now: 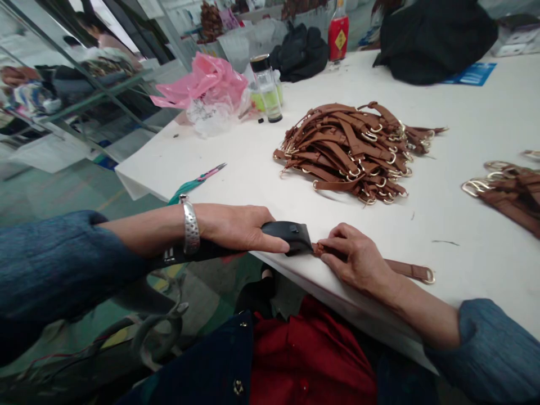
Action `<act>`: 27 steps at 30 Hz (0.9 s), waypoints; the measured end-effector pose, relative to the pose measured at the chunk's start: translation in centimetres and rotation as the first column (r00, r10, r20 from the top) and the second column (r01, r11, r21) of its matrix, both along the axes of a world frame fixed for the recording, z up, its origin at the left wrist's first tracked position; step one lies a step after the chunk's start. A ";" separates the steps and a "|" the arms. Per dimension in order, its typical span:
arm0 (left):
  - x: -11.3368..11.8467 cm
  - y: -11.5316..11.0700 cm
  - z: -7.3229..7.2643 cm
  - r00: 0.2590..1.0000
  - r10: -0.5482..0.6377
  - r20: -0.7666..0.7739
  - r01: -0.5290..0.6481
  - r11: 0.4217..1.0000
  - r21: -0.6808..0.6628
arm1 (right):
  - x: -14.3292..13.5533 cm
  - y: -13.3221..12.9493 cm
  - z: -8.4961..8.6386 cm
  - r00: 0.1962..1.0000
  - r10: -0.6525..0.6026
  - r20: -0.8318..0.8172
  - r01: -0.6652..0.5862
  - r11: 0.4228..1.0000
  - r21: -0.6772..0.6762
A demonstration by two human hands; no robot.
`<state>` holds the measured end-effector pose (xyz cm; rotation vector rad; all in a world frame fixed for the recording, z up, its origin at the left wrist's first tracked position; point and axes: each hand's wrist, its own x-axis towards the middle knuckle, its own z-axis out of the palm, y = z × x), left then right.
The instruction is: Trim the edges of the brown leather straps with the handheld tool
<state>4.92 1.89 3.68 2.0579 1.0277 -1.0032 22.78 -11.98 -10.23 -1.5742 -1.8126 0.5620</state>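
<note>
My left hand (240,228) lies over a smooth black object (291,233) with a small raised square on top, fingers wrapped round it. Its kind is not clear, and a dark length runs back under my wrist. At the black object's front end, my right hand (354,256) pinches a brown leather strap (407,270) near one end. The strap's other end, with a gold-coloured ring, lies to the right on the table. Whether the black object touches the strap cannot be made out.
A heap of brown straps (346,146) with gold rings covers the white table (253,180) ahead; more straps (512,191) lie at right. Thread snips (206,175) lie at left. Behind stand a glass bottle (268,93), pink bag (206,81), red bottle (338,34) and black cloth (436,39).
</note>
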 end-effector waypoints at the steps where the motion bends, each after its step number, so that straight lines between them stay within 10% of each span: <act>1: 0.1 0.1 0.0 1.000 0.001 -0.011 -0.001 1.000 -0.003 | -0.1 0.1 0.0 1.000 0.000 0.000 0.000 1.000 -0.003; 27: 0.5 1.4 -1.2 0.989 0.049 0.141 -0.033 0.993 -0.113 | 0.2 0.6 -0.2 0.999 -0.038 0.005 0.038 0.998 -0.055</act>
